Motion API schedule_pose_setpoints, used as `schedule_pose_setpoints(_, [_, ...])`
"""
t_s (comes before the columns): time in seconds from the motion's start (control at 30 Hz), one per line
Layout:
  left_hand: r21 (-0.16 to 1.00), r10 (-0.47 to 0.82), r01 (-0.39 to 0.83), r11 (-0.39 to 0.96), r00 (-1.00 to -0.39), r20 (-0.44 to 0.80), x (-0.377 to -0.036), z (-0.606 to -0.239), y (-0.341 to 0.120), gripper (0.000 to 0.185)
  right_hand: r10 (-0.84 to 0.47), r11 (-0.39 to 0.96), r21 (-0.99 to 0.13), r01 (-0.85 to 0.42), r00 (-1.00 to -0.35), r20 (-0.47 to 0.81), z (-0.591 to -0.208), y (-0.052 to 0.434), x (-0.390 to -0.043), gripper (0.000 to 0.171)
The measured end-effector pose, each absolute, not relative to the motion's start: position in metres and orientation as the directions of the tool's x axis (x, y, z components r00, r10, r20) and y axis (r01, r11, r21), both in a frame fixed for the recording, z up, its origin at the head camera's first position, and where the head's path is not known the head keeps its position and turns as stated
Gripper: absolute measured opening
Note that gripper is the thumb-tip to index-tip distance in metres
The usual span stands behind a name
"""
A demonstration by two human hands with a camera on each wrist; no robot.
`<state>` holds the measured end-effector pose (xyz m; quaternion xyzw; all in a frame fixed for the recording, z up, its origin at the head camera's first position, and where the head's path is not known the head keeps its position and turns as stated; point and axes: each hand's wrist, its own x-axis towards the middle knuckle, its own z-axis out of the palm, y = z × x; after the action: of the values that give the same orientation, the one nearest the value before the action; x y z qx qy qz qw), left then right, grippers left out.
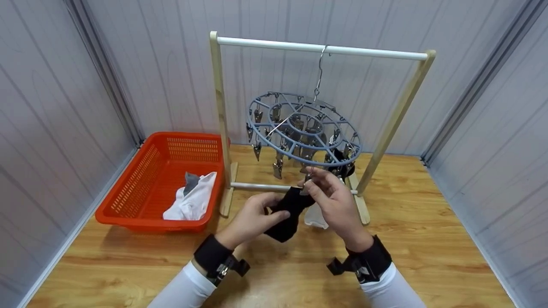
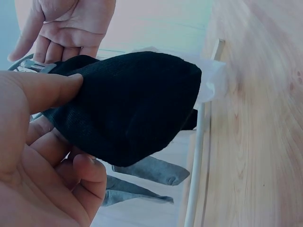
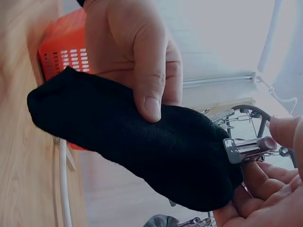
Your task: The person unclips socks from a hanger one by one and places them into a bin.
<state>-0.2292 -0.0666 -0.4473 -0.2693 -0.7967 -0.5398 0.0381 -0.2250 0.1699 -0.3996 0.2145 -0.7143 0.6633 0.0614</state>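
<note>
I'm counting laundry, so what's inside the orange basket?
Inside the orange basket lie a white cloth and a grey cloth. Anything underneath them is covered, so I can't tell.

The head view looks forward and down from above, the widest and farthest back, across the wood-grain counter (image 1: 278, 278) to its far edge. The left wrist view sits close to the black cloth sock (image 2: 128, 109), tipped sideways with the counter at picture right; the right wrist view, equally near, tips oppositely and faces the orange perforated plastic basket (image 3: 66, 30), which head shares. All three share the sock.
</note>
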Motion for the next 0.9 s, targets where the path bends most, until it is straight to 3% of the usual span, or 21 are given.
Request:
schedule_pose_setpoints(0.4, [0.861,0.398,0.448,0.242,-0.855,0.333,-0.2289,-0.4463,-0.0674,0.022,-0.171,0.062,-0.918,-0.391,-0.91,0.376,-0.4013,0.1685,-0.2255,0.031])
schedule_pose_setpoints(0.9, [0.862,0.402,0.443,0.247,-0.856,0.325,-0.229,-0.4447,-0.0692,0.017,-0.099,-0.018,-0.854,-0.52,-0.849,0.519,-0.4035,0.1689,-0.2258,0.024])
